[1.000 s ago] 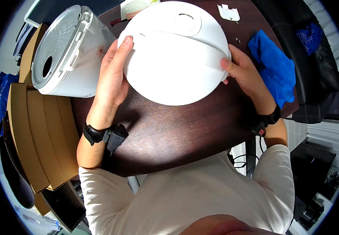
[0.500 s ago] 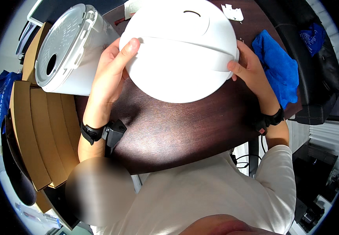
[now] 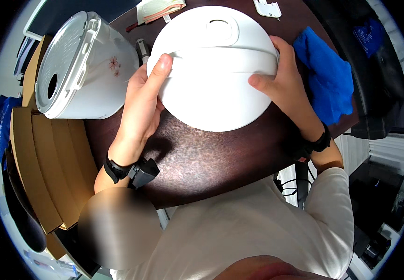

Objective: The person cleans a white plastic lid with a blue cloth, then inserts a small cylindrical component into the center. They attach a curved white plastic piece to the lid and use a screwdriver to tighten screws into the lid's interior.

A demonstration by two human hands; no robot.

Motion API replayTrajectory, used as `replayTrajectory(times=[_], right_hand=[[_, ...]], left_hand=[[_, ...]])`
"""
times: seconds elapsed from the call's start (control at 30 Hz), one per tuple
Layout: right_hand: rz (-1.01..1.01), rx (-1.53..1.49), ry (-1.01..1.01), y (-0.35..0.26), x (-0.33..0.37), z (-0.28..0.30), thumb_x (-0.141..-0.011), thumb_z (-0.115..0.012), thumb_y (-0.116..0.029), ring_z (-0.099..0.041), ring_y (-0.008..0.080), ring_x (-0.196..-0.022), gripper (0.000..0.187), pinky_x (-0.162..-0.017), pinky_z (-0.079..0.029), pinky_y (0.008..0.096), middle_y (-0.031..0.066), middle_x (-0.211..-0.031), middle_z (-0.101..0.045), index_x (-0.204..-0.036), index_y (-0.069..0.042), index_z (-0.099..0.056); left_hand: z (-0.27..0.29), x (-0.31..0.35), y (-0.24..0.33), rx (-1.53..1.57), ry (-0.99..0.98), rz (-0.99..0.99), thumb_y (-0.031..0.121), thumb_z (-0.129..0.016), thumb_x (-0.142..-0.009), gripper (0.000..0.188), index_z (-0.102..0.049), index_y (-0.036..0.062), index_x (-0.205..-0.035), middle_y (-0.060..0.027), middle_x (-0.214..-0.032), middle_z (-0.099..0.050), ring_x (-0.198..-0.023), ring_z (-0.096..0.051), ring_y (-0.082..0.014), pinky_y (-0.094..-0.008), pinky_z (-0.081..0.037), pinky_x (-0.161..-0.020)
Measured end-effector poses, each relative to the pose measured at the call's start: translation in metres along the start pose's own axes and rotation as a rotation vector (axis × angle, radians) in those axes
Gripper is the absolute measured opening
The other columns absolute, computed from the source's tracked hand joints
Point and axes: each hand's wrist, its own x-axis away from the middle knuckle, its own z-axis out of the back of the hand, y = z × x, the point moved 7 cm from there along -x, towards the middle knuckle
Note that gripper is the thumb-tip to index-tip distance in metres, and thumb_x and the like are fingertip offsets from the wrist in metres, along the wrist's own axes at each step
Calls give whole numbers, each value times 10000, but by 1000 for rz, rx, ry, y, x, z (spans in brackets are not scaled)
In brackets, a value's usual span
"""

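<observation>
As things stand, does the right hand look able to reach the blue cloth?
Probably yes: the blue cloth lies just right of the right hand, with nothing seen between, though that hand is holding the round white lid.

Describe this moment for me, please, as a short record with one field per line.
Left hand: grips the left edge of the white round piece
Right hand: grips its right edge, thumb on top
Surface: dark brown table
To the left: white tub with red flower marks; brown cardboard
To the right: blue cloth
Far side: folded pale cloth; small white part
</observation>
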Motion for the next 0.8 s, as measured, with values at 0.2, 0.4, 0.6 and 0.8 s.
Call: replayTrajectory(times=[0.2,0.4,0.6,0.8], right_hand=[[-80,47,40,-2,-3,7,-717,-799,-585,-636,338,-1010,964,-853,-541,418,224,-1188,-522,-1358,25,-417],[-23,-73,50,2,-5,5,-775,-770,-562,-628,312,-1015,844,-836,-532,393,215,-1151,-548,-1319,21,-494],[-36,-259,-6,11,-8,7,-862,-730,-474,-601,287,-1100,775,-895,-519,367,226,-1245,-536,-1390,13,-440],[-55,-559,-142,17,-9,9,-881,-758,-255,-604,282,-1173,824,-972,-519,376,210,-1382,-507,-1494,-2,-268]], left_hand=[[-13,13,-1,111,24,54,514,-630,-944,747,-479,-150,-1252,-162,-1013,-667,-770,-687,-116,-194,-568,-626],[-13,10,3,151,-77,117,480,-611,-963,723,-446,-149,-1281,-193,-1099,-652,-882,-716,-175,-271,-624,-703],[-1,6,11,81,-49,3,477,-626,-957,679,-479,-98,-1287,-163,-1100,-655,-921,-690,-152,-278,-600,-753],[11,1,41,-74,-168,-251,278,-782,-873,527,-525,-21,-1223,-116,-1120,-655,-1033,-642,-157,-308,-515,-925]])
